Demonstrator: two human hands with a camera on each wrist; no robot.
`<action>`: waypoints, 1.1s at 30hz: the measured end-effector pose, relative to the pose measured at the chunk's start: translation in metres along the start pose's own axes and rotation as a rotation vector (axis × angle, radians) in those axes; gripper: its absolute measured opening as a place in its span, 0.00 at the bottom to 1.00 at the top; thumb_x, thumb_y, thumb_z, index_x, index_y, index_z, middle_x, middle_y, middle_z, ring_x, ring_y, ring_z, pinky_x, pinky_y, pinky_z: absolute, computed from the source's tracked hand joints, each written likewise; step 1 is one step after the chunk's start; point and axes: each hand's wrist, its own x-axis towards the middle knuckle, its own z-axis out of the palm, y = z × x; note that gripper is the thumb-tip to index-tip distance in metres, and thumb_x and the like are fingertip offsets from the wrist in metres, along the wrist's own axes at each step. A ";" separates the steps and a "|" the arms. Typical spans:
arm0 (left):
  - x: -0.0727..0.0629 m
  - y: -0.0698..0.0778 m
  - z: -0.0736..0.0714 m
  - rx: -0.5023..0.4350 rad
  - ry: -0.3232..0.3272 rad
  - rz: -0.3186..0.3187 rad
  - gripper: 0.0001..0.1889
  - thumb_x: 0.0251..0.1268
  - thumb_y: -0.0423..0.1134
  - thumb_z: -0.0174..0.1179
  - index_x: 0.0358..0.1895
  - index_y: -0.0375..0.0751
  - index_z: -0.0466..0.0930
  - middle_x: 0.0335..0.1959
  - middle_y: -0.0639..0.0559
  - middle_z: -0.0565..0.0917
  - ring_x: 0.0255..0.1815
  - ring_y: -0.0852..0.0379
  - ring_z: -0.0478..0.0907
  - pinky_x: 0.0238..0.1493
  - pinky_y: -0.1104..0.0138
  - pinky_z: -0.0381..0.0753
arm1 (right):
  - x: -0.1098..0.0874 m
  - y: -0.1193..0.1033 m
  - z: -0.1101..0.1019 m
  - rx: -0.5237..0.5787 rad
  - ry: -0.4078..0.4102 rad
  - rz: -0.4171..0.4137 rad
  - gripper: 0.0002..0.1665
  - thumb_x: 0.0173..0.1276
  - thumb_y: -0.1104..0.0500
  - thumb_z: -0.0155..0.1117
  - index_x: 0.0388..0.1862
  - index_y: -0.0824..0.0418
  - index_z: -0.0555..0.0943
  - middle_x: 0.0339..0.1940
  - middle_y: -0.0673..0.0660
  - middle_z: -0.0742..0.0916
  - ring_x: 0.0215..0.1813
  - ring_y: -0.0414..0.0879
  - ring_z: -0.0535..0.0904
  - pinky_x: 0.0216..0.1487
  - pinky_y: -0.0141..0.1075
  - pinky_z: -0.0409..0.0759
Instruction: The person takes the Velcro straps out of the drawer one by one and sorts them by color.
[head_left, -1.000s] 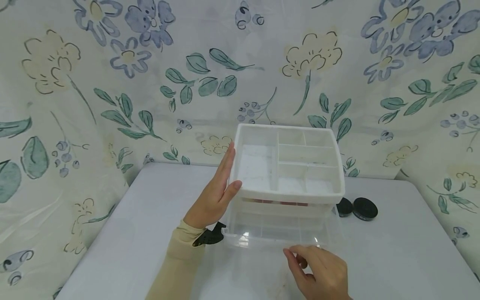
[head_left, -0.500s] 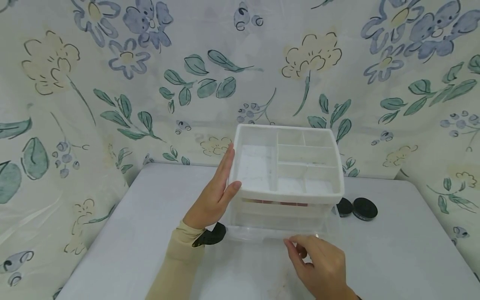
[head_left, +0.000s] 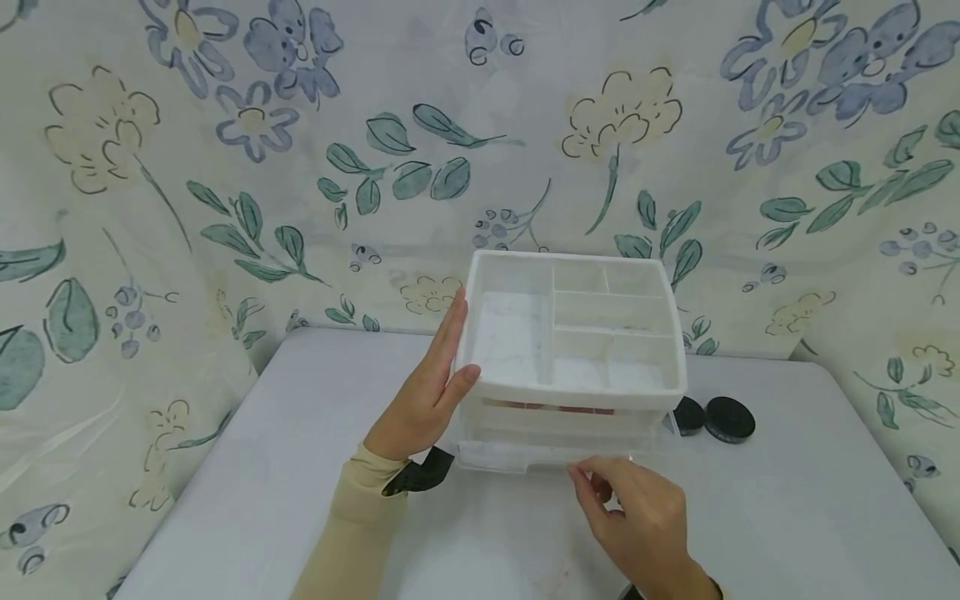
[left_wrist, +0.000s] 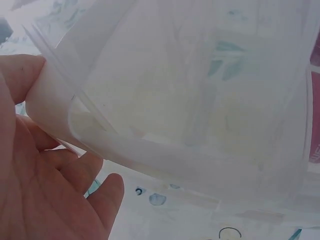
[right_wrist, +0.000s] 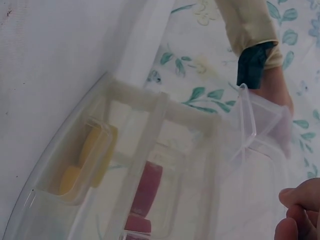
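A white plastic drawer organizer (head_left: pixel 577 329) with a divided tray on top stands on the table. My left hand (head_left: pixel 420 392) steadies its left side, fingers straight along the wall and thumb at the front corner. Below the tray, a clear drawer (head_left: pixel 491 457) sticks out a little at the front. My right hand (head_left: pixel 637 517) has thumb and forefinger together at that drawer's front edge, other fingers curled. In the right wrist view, yellow pieces (right_wrist: pixel 97 152) and dark red pieces (right_wrist: pixel 147 187) show inside the organizer's clear compartments.
Two round black discs (head_left: pixel 730 419) lie right of the organizer, one partly hidden behind it. A patterned cloth with flowers (head_left: pixel 525 125) hangs behind and beside the white table (head_left: pixel 247 467). A black strap (head_left: pixel 420 473) is on the left wrist.
My right hand has moved forward, and the clear drawer has slid in toward the organizer's body with it. The left hand has stayed at the organizer's side.
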 end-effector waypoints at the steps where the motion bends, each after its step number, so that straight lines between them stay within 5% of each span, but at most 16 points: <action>1: 0.000 0.000 0.000 -0.001 0.000 0.002 0.38 0.83 0.51 0.42 0.82 0.46 0.31 0.84 0.52 0.34 0.83 0.53 0.34 0.79 0.51 0.44 | 0.001 0.000 0.001 0.007 0.002 0.002 0.23 0.77 0.48 0.57 0.27 0.61 0.85 0.17 0.49 0.82 0.17 0.36 0.73 0.17 0.19 0.68; 13: -0.001 0.000 0.001 -0.003 0.006 0.018 0.37 0.83 0.50 0.42 0.82 0.45 0.32 0.84 0.52 0.34 0.83 0.52 0.34 0.79 0.50 0.44 | 0.005 0.007 0.008 0.021 -0.015 0.036 0.22 0.76 0.48 0.59 0.30 0.63 0.86 0.18 0.51 0.83 0.17 0.39 0.74 0.17 0.21 0.68; 33: -0.003 0.001 0.002 0.003 0.016 0.024 0.37 0.83 0.50 0.42 0.82 0.43 0.33 0.84 0.50 0.35 0.83 0.51 0.35 0.79 0.53 0.42 | 0.013 0.021 0.032 -0.028 0.116 -0.015 0.19 0.75 0.52 0.59 0.29 0.63 0.84 0.17 0.52 0.83 0.17 0.39 0.75 0.15 0.26 0.69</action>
